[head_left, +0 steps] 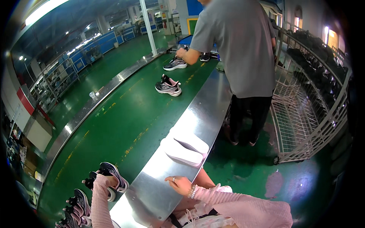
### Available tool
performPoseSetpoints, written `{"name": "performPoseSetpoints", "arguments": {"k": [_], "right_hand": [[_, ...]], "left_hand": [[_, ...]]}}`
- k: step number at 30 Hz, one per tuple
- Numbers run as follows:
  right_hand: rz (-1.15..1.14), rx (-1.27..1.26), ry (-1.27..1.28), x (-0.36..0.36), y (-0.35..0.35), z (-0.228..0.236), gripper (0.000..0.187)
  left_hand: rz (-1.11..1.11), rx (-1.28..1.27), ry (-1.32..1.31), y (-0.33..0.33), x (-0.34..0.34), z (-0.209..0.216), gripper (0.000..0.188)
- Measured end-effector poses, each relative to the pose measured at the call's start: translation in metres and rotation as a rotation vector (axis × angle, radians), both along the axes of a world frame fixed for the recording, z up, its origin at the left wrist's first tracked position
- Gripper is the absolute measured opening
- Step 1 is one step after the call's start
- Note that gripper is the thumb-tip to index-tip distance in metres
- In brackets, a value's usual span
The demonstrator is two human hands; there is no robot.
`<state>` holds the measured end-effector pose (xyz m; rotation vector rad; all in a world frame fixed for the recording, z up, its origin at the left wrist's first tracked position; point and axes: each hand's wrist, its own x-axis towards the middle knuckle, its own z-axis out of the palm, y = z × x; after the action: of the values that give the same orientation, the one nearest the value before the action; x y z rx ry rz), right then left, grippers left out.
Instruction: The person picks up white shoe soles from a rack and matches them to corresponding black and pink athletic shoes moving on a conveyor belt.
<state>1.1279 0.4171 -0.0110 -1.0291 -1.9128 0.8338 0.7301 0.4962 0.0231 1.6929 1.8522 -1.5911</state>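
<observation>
My left hand point(111, 181), at the end of a pink sleeve, reaches down onto a dark sneaker point(121, 179) with a white sole on the green belt. Its fingers are closed at the shoe's opening and partly hidden. A second dark shoe point(111, 195) sits right beside it. My right hand point(180, 185), with a ring and a beaded bracelet, rests over the metal ledge point(148, 186). Its fingers are loosely bent and apart, holding nothing. Just beyond it, two white insoles point(184, 155) lie side by side on the ledge.
More sneakers point(78, 203) stand in a row at the lower left. Farther along the green belt point(114, 129) sits a black-and-pink sneaker point(168, 86). A co-worker in a grey shirt point(243, 45) handles another sneaker point(175, 64). A wire cart point(300, 110) with dark items stands at the right.
</observation>
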Motion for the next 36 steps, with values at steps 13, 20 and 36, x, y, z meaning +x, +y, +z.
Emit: {"name": "performPoseSetpoints", "arguments": {"k": [13,20,36], "right_hand": [[-0.039,0.039,-0.032,0.007,0.005,-0.002,0.020],[-0.068,0.001,-0.070,0.010,0.005,-0.006,0.019],[-0.135,0.050,-0.028,0.011,0.005,-0.007,0.018]], "left_hand": [[0.082,0.078,0.092,-0.010,0.035,0.031,0.021],[-0.105,1.091,-0.579,-0.049,0.113,0.079,0.015],[-0.040,1.387,-1.173,-0.032,0.193,-0.051,0.027]]}}
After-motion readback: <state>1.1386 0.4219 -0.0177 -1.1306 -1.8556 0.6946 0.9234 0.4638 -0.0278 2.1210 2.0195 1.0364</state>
